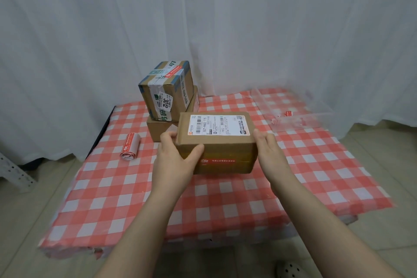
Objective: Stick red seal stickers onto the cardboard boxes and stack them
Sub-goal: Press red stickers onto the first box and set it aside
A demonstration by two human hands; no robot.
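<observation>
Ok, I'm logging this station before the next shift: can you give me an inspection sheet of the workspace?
Surface: checked cloth, red and white.
Job's things: held box with a red seal sticker on its front; two-box stack behind it; sticker roll lying to the left.
Clutter: clear plastic sheet at back right.
Fingers: left hand grips the held box's left end; right hand flat against its right end.
Cables: nothing seen.
Surroundings: white curtain, tiled floor, shoe, metal rack at left.

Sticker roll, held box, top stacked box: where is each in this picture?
sticker roll (130,146), head view, middle of its red outer wrap.
held box (225,149), head view, upper part of its near side.
top stacked box (150,97), head view, bare cardboard of its near side.
</observation>
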